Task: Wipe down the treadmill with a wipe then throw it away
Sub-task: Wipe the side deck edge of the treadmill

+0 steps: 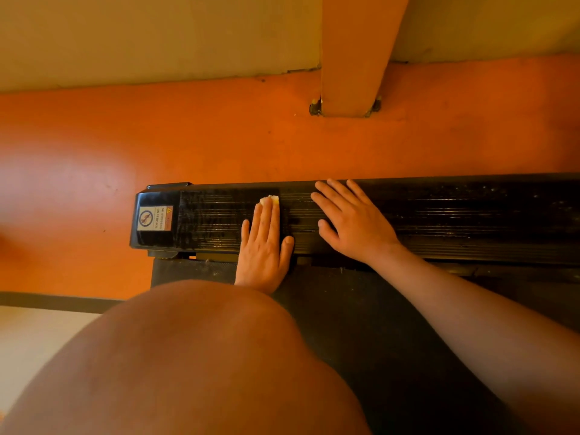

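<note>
Slide the wipe (269, 200) under your flat left hand (263, 243) toward the warning sticker (155, 218). Your right hand (354, 221) braces on the treadmill rail (470, 215), both grips released.

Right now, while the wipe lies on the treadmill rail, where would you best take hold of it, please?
Probably the wipe by its pale bunched end, the only part showing past the fingertips of the left hand. Pinch it from the far, floor side of the rail; the straight fingers press the rest flat.
</note>
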A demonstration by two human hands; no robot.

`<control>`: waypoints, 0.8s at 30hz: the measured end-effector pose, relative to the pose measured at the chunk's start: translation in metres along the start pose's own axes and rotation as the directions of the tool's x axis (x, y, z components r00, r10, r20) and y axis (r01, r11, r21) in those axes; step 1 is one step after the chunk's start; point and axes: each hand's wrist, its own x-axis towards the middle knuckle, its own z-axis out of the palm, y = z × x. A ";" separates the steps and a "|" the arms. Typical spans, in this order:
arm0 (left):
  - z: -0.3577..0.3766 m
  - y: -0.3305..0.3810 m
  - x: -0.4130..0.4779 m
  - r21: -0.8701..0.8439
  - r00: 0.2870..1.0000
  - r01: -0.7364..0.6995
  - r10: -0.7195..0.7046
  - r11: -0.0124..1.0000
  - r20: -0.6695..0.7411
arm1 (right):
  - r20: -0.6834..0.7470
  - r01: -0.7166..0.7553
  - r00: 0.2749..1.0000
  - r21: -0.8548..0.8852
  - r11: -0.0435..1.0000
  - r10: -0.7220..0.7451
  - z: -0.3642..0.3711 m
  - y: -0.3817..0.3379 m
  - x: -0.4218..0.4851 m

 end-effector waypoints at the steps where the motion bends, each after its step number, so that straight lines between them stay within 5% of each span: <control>1: 0.002 0.001 0.000 -0.003 1.000 0.011 -0.011 1.000 -0.002 | -0.002 0.000 1.000 -0.002 1.000 0.000 0.000 0.000 0.000; 8: -0.006 0.020 0.044 -0.004 0.998 0.057 -0.057 0.998 -0.028 | 0.000 0.001 1.000 -0.016 1.000 -0.001 0.000 -0.002 0.001; 20: -0.021 0.001 0.019 -0.152 0.991 -0.117 0.105 0.981 -0.084 | 0.028 -0.017 0.999 0.004 1.000 0.017 0.000 -0.001 0.001; 24: -0.035 -0.042 0.026 -0.151 0.987 0.047 -0.068 0.987 -0.142 | -0.001 -0.052 0.999 -0.053 0.997 0.052 -0.002 -0.011 0.002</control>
